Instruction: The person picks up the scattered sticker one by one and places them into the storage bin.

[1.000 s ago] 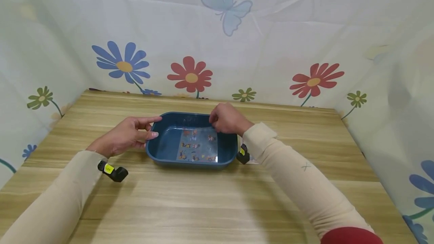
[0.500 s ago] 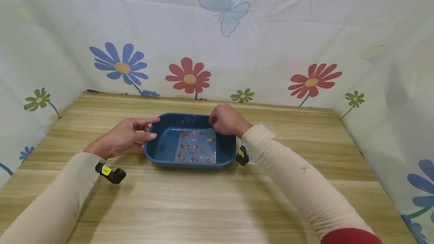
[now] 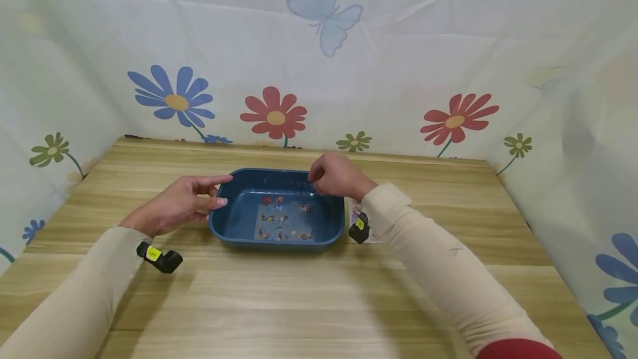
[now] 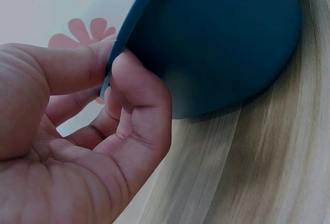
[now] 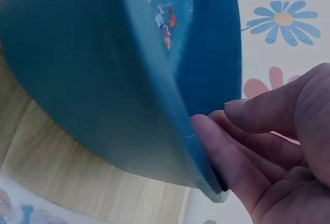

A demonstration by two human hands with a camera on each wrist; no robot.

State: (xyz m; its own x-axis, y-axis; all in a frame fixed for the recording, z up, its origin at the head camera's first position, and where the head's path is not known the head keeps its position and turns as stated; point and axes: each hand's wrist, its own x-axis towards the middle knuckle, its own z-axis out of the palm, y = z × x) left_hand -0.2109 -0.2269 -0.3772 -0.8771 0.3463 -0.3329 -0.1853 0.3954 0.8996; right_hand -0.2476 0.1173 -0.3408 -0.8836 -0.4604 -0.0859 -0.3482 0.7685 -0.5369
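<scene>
At the far left, 1 beige fabric sleeve (image 3: 75, 292) carries 1 black plastic wrist camera (image 3: 160, 257) with 1 yellow label, its writing too small to read. The left hand (image 3: 181, 201) grips the left rim of the tray, pinching it between thumb and curled fingers, with 1 finger stretched toward the back left corner.

The 1 blue tray (image 3: 271, 245), smooth, deep-walled and rectangular with rounded corners, sits right way up on the wood-grain table (image 3: 279, 303), about midway between its left and right edges and near its back edge. On the tray's floor is 1 clear, shiny sheet (image 3: 294, 226) printed with small colourful figures.

The right hand (image 3: 339, 175) is at the tray's back right corner, fingers curled in over the rim; I cannot tell whether they hold anything. Just right of the tray, 1 white printed sheet (image 5: 38, 208) lies on the table, partly hidden by the 2nd wrist camera (image 3: 360, 228), also yellow-labelled. The right beige sleeve (image 3: 438, 248) bears 1 small handwritten mark like an X.
</scene>
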